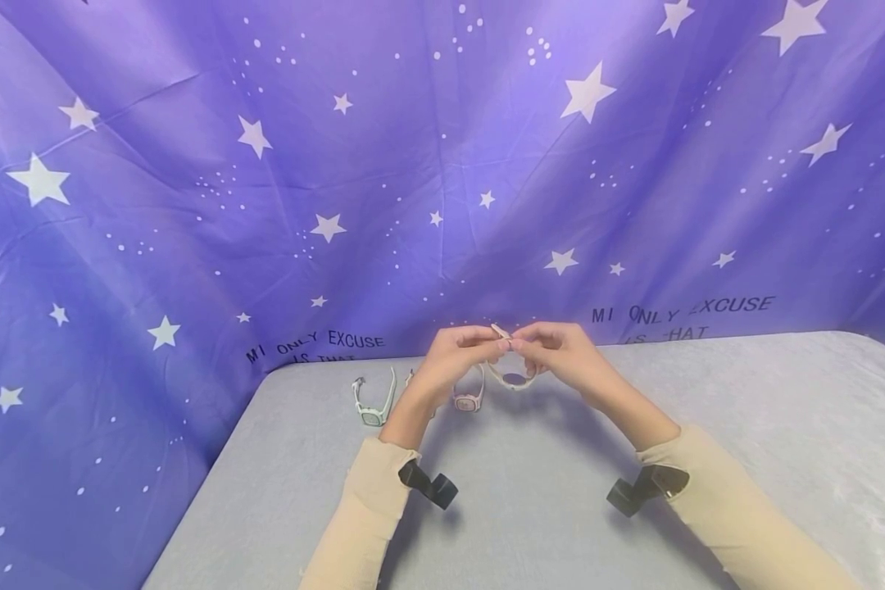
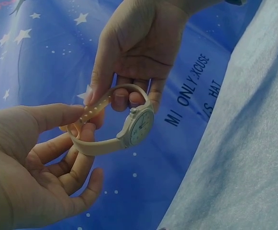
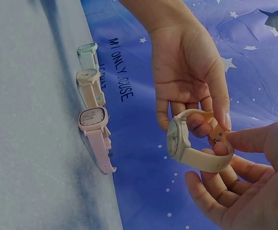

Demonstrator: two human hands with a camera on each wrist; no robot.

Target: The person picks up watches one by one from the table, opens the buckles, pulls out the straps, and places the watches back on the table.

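A cream wristwatch (image 2: 141,125) with a round dial is held up above the table by both hands, its strap bent into a loop. My left hand (image 1: 457,355) pinches one strap end between thumb and fingers. On the other side my right hand (image 1: 558,354) pinches the strap's other end, the one with holes in the left wrist view. The two strap ends overlap at the fingertips; whether they are fastened I cannot tell. The dial hangs at the bottom of the loop, facing away from the hands' meeting point.
On the grey cloth-covered table (image 1: 531,508) stand a green watch (image 3: 87,48), a beige watch (image 3: 88,75) and a pink watch (image 3: 93,117) in a row, left of the held watch. A purple star-patterned curtain (image 1: 413,164) hangs behind the table's back edge.
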